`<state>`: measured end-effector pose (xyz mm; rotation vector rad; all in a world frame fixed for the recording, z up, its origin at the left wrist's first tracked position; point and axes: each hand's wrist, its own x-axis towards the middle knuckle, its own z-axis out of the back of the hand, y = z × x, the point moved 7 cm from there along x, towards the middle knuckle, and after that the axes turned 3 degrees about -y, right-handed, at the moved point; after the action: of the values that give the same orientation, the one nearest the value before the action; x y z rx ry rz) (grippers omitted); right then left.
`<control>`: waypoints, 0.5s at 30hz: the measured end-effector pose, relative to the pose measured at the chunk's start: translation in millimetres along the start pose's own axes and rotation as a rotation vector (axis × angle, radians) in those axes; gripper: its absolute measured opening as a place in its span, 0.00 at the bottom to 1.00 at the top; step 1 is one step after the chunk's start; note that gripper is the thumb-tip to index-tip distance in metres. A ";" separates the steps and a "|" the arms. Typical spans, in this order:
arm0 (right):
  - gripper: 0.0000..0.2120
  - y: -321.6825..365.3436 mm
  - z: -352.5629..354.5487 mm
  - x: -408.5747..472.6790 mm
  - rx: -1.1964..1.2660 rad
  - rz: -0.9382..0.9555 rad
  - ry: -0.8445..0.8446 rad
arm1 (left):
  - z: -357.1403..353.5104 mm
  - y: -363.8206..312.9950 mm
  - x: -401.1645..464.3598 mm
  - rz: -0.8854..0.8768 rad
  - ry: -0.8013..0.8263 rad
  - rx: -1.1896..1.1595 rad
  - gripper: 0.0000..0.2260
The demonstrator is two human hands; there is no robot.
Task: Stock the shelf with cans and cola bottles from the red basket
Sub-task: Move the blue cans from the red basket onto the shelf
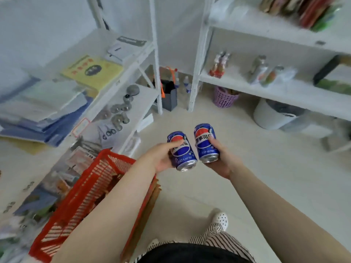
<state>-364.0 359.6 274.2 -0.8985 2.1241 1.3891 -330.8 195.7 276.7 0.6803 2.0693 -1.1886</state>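
Head view: our left hand (161, 158) curls its fingers round one blue cola can (182, 151), and our right hand (221, 158) grips a second blue can (206, 144) just beside it, both tilted above the floor. The red basket (91, 188) sits at eight o'clock, the white shelf (284, 92) at two o'clock.

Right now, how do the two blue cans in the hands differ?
The left can sits lower and nearer the red basket, gripped by the left hand; the right can sits higher, gripped by the right hand. The left can leans more steeply; the right can is closer to upright. Both are blue cola cans of one design, held over the floor.
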 end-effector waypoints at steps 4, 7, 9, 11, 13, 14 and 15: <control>0.19 69.4 98.5 4.3 -0.043 0.062 -0.138 | -98.3 -7.4 64.4 -0.010 -0.035 0.100 0.25; 0.19 119.3 173.8 3.6 -0.043 0.094 -0.217 | -176.3 -11.4 107.6 -0.018 -0.033 0.148 0.25; 0.14 149.5 219.7 -0.4 -0.033 0.120 -0.256 | -228.0 -13.2 131.2 -0.017 -0.014 0.190 0.23; 0.12 178.6 259.7 -2.7 0.005 0.141 -0.292 | -276.1 -17.0 150.8 -0.014 0.011 0.220 0.21; 0.14 204.9 293.4 -2.7 0.041 0.155 -0.319 | -319.8 -22.0 168.8 -0.004 0.040 0.262 0.20; 0.17 217.7 307.9 -1.1 0.062 0.162 -0.332 | -340.3 -25.3 177.5 0.002 0.057 0.290 0.21; 0.20 230.0 320.8 1.3 0.084 0.167 -0.344 | -359.6 -29.4 187.2 0.005 0.073 0.317 0.22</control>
<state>-526.6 718.9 291.3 -0.4201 2.0071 1.4059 -573.5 521.6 289.4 0.8853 1.9536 -1.5269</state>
